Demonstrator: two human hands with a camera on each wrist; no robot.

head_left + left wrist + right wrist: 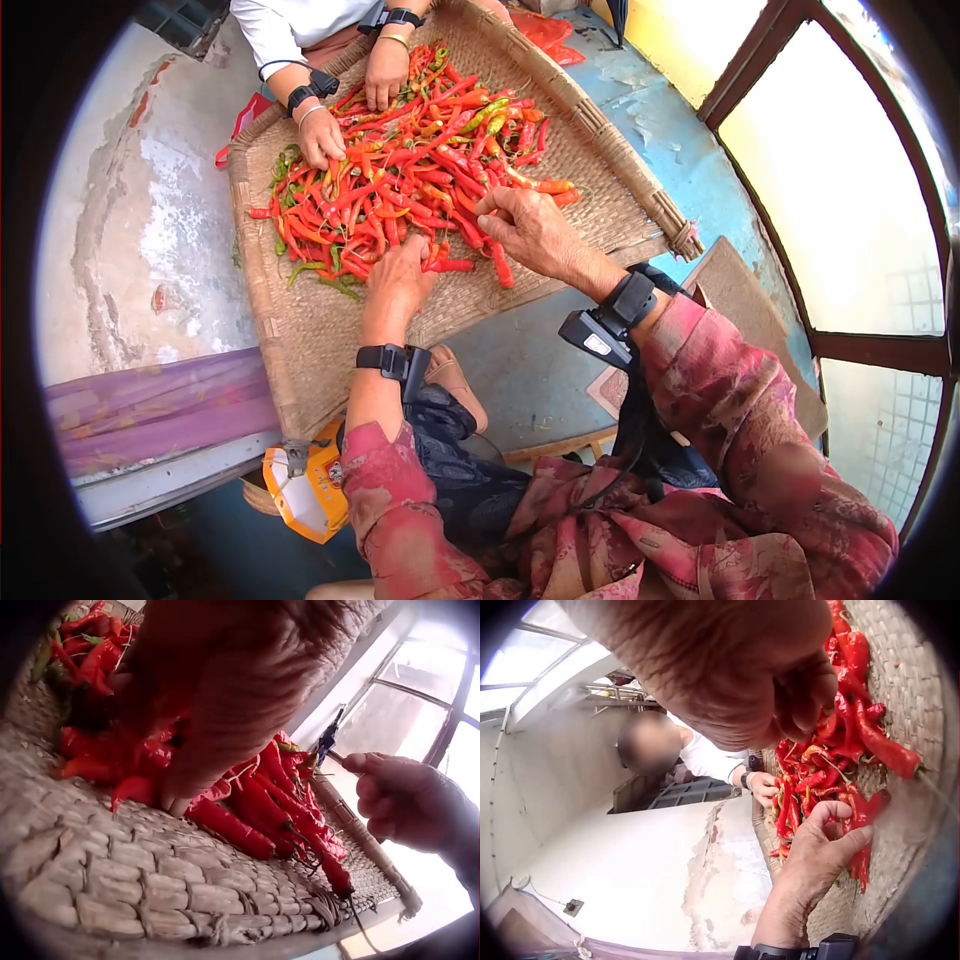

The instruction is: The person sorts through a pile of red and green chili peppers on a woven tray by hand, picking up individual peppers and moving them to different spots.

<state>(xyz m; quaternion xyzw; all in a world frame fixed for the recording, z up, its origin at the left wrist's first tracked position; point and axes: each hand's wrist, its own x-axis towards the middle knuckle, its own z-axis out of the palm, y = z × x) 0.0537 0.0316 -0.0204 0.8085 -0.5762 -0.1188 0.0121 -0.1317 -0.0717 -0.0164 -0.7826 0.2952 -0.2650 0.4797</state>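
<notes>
Red peppers, with a few green and orange ones, lie heaped on a woven tray. At the heap's near edge my left hand bends its thumb and fingers round a red pepper; the wrist view hides part of this grip. My right hand is raised just right of it, above the peppers, fingers curled. A thin stem-like piece shows at its thumb and forefinger in the left wrist view.
Across the tray, another person's two hands touch the peppers. A red bag lies behind the tray on the right. An orange and white box stands under its near left corner. Framed windows line the right.
</notes>
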